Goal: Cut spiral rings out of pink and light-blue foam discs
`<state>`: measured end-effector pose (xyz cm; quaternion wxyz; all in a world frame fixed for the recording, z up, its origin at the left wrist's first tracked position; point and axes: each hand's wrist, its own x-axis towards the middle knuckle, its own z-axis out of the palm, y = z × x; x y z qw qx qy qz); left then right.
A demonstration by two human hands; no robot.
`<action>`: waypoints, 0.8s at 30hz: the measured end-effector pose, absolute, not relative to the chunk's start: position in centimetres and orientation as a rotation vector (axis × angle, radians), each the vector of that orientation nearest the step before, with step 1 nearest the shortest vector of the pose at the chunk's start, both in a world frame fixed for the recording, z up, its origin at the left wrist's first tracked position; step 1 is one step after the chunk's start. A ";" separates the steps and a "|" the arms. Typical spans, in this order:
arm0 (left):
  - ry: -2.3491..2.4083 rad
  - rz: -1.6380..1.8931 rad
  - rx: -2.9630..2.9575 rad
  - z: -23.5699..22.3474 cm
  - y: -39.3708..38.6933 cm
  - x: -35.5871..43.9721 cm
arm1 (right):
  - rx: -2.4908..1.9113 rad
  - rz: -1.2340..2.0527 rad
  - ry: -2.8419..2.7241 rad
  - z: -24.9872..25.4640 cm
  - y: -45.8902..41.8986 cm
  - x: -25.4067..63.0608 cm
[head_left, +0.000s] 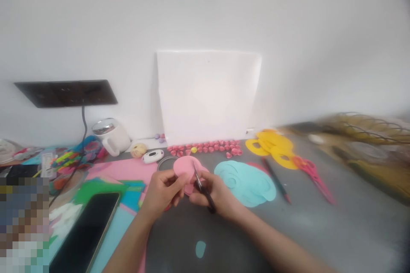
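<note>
My left hand pinches a round piece of pink paper at its lower left edge. In my right hand is a pair of black-handled scissors, fingers wrapped round the handles. The blades point up and away from me and lie against the pink disc. More pink paper shows under the disc, partly hidden by my hands. Right of my right hand lies a pile of light blue paper circles. A small bluish paper scrap is on the dark table near me.
Rolled red paper pieces line the back before a white board. Yellow paper rings, a pencil and pink scissors lie right. A phone, coloured sheets and a white mug stand left.
</note>
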<state>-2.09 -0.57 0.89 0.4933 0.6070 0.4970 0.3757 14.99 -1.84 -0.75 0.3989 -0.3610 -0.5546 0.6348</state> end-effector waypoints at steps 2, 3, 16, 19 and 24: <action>1.204 0.903 1.461 1.1 -0.6 -2.2 | -0.914 1.617 -1.391 -0.9 -1.8 15.0; 1.206 0.900 1.454 1.2 -0.6 -2.2 | -0.910 1.624 -1.383 -0.9 -1.9 15.0; 1.205 0.994 1.450 1.9 -0.7 -2.2 | -0.978 1.610 -1.342 -0.6 -2.1 14.7; 1.215 0.949 1.486 1.8 -0.8 -1.9 | -0.973 1.604 -1.341 -0.5 -2.1 14.7; 1.267 0.924 1.528 1.9 -1.1 -1.6 | -0.914 1.656 -1.369 -0.7 -2.3 14.7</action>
